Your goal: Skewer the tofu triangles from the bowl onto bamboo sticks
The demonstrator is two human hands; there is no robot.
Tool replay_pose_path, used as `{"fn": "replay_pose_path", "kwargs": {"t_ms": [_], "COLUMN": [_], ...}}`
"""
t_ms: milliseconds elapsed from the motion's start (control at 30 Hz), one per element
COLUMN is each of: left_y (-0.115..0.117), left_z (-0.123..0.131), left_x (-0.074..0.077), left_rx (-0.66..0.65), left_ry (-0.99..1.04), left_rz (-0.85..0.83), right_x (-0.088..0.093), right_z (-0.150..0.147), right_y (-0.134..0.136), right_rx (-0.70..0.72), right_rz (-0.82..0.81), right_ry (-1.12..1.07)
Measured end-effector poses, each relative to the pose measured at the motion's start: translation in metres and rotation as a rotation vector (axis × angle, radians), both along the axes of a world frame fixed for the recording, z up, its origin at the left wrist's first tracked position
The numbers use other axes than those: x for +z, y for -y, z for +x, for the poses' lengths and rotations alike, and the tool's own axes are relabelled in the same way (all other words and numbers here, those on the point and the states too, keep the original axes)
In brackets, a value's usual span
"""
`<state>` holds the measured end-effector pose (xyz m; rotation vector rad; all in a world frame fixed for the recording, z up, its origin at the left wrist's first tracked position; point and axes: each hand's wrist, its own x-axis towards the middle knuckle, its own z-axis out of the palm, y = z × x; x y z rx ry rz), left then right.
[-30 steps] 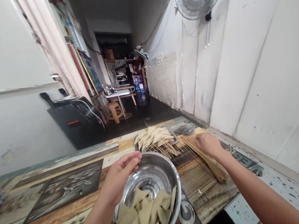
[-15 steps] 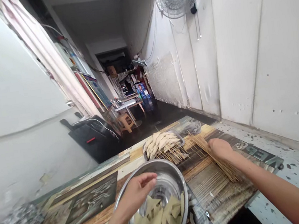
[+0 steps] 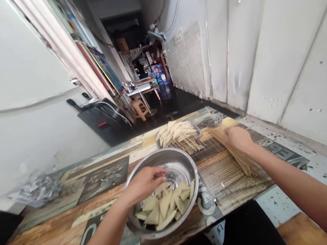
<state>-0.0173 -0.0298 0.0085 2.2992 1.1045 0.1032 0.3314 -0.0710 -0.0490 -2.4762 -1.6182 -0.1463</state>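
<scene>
My left hand (image 3: 145, 183) hovers over a round metal bowl (image 3: 195, 170), its fingers loosely bent and apart, with nothing visible in them. Inside the bowl, flat triangular beige pieces (image 3: 165, 206), which look like tofu sheet, are heaped toward the near side. On the right, my right hand (image 3: 238, 140) is closed at a bundle of thin bamboo skewers (image 3: 243, 164) lying on the table; its fingertips are hidden. Behind the bowl, a metal tray (image 3: 198, 129) bears skewered triangular pieces (image 3: 174, 132), their sticks pointing toward me.
The wood-patterned table (image 3: 104, 202) also bears a crumpled clear plastic bag (image 3: 39, 189) at the left and a small grey plastic bag (image 3: 212, 119) at the far edge. A black folded object (image 3: 102, 116) leans by the left wall. A stool (image 3: 140, 109) stands farther back.
The view has tilted downward, so the table shows higher and more of its near edge is visible. My left hand stays above the bowl, fingers more bent; my right remains at the skewers.
</scene>
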Motion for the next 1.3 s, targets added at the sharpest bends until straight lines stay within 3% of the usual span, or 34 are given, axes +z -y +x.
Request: {"fn": "replay_pose_path", "kwargs": {"t_ms": [200,300,433,533,667,867,1067,1200,1300], "left_y": [-0.008,-0.006,-0.005,-0.008,-0.011,-0.012,-0.010,-0.014,-0.019], "left_z": [-0.007,-0.003,0.000,-0.002,-0.004,0.001,0.006,0.004,0.007], "left_x": [-0.005,-0.003,-0.002,-0.007,-0.014,-0.021,-0.027,-0.021,-0.006], "left_rx": [0.006,-0.040,-0.069,-0.088,-0.112,-0.004,-0.034,-0.016,0.041], "left_ry": [-0.089,-0.181,-0.369,-0.454,-0.414,-0.333,-0.262,-0.192,-0.016], "left_rz": [0.030,0.081,0.146,0.167,0.123,0.154,0.201,0.237,0.187], "right_x": [0.028,0.038,0.036,0.026,0.012,-0.001,-0.007,-0.007,-0.007], "right_z": [-0.014,-0.032,-0.060,-0.077,-0.091,-0.114,-0.131,-0.136,-0.142], "right_y": [0.007,0.026,0.062,0.088,0.111,0.125,0.131,0.130,0.127], "right_rx": [0.054,0.105,0.201,0.287,0.403,0.517,0.593,0.603,0.575], "right_rz": [0.325,0.486,0.602,0.628,0.596,0.528,0.507,0.532,0.587], "right_ry": [-0.004,-0.055,-0.156,-0.268,-0.444,-0.577,-0.614,-0.645,-0.673]}}
